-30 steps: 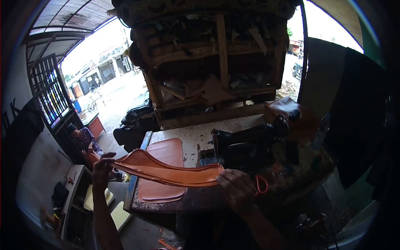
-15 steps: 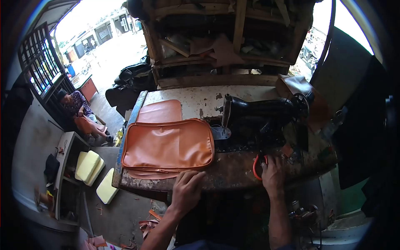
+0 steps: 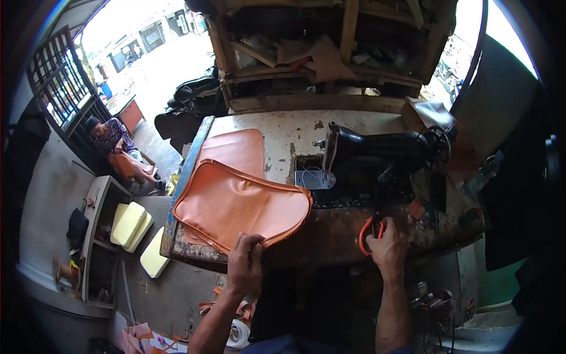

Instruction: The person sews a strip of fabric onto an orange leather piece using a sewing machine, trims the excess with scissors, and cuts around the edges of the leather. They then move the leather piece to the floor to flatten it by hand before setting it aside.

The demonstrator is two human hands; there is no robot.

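An orange leather cover [image 3: 239, 203] with a sewn rim lies skewed on the worn sewing table [image 3: 295, 138], over other flat orange pieces [image 3: 233, 150]. My left hand [image 3: 244, 262] grips its near edge at the table's front. My right hand [image 3: 386, 248] is closed on red-handled scissors [image 3: 367, 231] at the front right of the table. A black sewing machine [image 3: 383, 156] stands behind the scissors.
A wooden rack [image 3: 330, 53] full of scraps rises behind the table. A seated person [image 3: 121, 153] is at the left by a metal gate. Pale foam pads [image 3: 132, 227] lie on a low shelf at the left. Scraps litter the floor below.
The cover was held up in both hands, then laid flat on the table. My left hand now grips and turns its near edge; my right hand has closed on the scissors.
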